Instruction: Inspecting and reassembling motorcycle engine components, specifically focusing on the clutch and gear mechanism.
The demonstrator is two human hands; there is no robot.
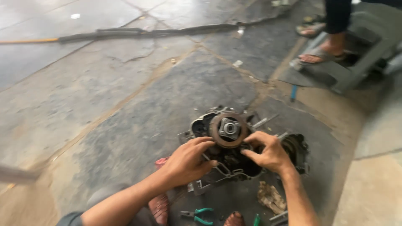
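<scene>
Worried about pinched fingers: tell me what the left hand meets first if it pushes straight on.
Probably the round clutch disc on the engine casing; the left hand points up-right toward it, though depth is unclear.

soft even daylight, faint shadows, motion blur throughout, edges smeared.

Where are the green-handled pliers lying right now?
In the head view, the green-handled pliers lie on the floor at the bottom edge, just below the left hand and the engine case.
</scene>
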